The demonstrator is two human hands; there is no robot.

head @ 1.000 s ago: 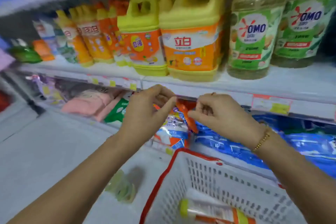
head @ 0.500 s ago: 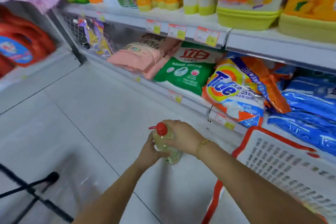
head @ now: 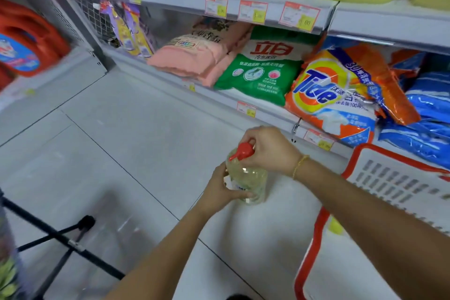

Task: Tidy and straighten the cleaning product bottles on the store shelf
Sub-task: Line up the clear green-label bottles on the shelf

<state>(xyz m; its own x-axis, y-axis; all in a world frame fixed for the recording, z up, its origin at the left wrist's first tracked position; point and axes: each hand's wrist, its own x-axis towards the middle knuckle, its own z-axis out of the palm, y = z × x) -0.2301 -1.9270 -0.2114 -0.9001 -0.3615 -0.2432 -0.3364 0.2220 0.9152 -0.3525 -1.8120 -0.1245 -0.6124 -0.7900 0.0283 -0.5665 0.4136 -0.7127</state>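
Bottle (head: 247,182), clear with red cap (head: 243,151), sits low over the floor (head: 121,141), near the basket (head: 399,178) at right. Left hand (head: 220,190) wraps its body, right hand (head: 270,148) grips at the cap. Its label is unreadable. Far shelf (head: 267,114): Tide bag (head: 333,97), green 立白 bag (head: 265,68), pink bags (head: 202,53). Price tags (head: 300,16) show "00".

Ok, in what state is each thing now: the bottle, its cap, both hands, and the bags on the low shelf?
Bottle: upright, held by both hands.
Red cap: on the bottle.
Left hand: grips the bottle's body.
Right hand: grips the bottle's top beside the cap.
Tide bag: lying down, crumpled, hanging over the shelf edge.
Green bag: lying flat.
Pink bags: stacked flat.
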